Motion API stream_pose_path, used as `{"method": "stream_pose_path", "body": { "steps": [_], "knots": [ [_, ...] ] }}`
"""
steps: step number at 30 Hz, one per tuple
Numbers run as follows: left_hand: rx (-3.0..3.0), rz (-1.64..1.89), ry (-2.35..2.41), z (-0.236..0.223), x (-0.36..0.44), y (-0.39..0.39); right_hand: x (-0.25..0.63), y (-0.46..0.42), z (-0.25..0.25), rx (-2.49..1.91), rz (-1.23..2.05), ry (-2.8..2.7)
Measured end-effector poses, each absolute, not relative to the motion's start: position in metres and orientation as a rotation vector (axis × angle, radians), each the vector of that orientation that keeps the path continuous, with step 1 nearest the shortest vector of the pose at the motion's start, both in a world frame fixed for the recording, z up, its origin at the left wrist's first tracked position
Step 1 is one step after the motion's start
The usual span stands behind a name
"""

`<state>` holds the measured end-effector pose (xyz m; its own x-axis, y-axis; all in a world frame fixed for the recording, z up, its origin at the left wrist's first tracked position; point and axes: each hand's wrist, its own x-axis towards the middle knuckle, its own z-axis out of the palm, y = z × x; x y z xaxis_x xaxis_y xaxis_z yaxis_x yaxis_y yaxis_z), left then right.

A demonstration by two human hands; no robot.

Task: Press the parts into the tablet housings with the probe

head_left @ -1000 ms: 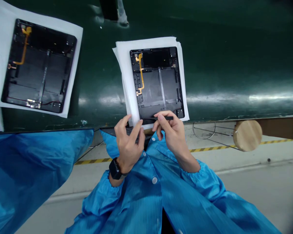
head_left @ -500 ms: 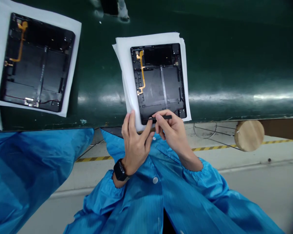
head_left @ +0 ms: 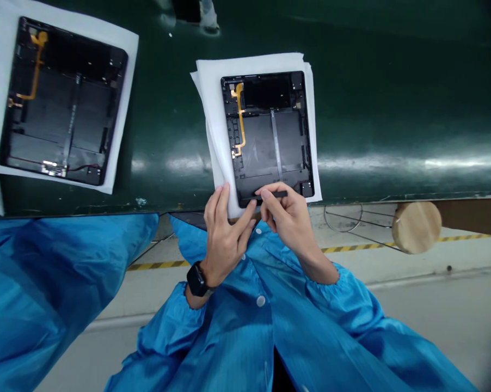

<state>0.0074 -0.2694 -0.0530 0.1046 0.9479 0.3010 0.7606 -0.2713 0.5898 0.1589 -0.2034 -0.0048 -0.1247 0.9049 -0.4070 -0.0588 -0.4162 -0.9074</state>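
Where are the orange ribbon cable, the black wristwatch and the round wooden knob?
Orange flat ribbon cable [head_left: 240, 117], head view, vertical run.
Black wristwatch [head_left: 196, 280], head view, face.
Round pale wooden knob [head_left: 416, 227], head view, flat front.
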Motion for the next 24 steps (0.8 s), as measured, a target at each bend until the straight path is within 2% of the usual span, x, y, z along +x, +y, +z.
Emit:
{"method": "stream_pose_path", "body": {
  "steps": [24],
  "knots": [
    [2.142, 1.068, 1.762, -0.0527, 0.0044, -0.2726, 0.1629, -0.2069, -0.0115, -1.397, 1.588, -1.026]
  ]
}}
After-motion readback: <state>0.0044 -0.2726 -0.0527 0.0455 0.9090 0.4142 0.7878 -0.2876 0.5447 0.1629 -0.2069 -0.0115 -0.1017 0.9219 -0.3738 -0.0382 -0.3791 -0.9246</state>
